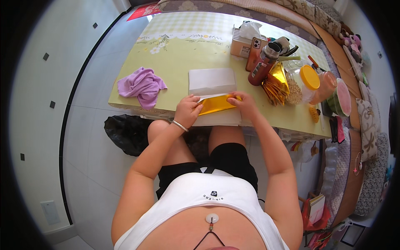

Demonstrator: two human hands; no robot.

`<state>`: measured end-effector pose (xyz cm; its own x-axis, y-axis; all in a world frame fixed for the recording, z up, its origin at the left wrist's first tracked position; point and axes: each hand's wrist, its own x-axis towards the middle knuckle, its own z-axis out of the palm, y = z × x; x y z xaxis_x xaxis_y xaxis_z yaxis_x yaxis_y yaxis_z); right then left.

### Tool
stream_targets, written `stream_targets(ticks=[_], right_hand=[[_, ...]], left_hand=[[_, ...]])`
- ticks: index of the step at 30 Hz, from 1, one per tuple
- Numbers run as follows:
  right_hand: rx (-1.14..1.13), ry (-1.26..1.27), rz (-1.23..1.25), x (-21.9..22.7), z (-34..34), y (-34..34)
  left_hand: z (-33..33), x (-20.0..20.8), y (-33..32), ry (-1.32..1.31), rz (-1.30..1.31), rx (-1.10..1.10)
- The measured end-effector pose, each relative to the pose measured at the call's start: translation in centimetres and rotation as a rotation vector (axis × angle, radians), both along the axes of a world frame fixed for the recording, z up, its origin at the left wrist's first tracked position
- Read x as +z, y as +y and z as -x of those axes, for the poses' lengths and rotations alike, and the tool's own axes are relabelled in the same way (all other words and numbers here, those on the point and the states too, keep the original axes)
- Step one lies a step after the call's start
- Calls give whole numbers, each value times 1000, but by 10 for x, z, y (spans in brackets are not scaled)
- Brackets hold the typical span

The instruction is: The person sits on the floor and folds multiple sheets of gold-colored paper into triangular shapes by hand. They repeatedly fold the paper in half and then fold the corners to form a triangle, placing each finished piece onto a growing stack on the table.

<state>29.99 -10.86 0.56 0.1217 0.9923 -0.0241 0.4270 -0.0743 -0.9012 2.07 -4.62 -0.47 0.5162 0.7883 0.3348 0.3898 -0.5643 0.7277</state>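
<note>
Tiled floor (91,125), pale, with a light-coloured desk (179,58) dressed in a yellow-green, floral-printed cover, checked along its far part.

Desk, near edge, centre: one gold foil sheet (217,105), a narrow strip in outline, between the two hands and in front of a white paper rectangle (211,79); further white paper (221,120) shows below it at the desk edge. Whether the foil rests on the paper or is raised cannot be told.

Left hand (188,110): silver-coloured bangle (180,126) at wrist; fingers closed on the foil's left end. Right hand (245,104): thumb and fingers pinching its right end. Hands apart, the foil spanning them.

Desk, left: one crumpled lilac cloth (142,86).

Desk, right: tissue box (241,45); smartphone (253,54), upright, camera side showing; dark red flask (262,66), open-topped; bundle of gold foil pieces (278,85), just beside the flask; clear jar (296,87) of pale contents, yellow lid (310,77); cut watermelon (341,98).

Floor, left of the knees: black plastic bag (127,134).
</note>
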Motion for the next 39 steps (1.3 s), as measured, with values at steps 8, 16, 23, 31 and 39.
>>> stream_targets(ticks=[8,16,23,31,39], right_hand=[[-207,-461,-368,-17,12,15],[-253,-420,-417,-20,18,10],[-401,-454,-452,-26,22,4],[-399,-449,-457,-29,23,5],[-411,-501,-432,-32,22,6]], left_hand=[[-19,41,-3,429,73,253],[-30,3,-27,467,-481,-176],[-28,5,-31,558,-463,-188],[-29,7,-23,587,-468,-209],[-32,7,-24,623,-497,-219]])
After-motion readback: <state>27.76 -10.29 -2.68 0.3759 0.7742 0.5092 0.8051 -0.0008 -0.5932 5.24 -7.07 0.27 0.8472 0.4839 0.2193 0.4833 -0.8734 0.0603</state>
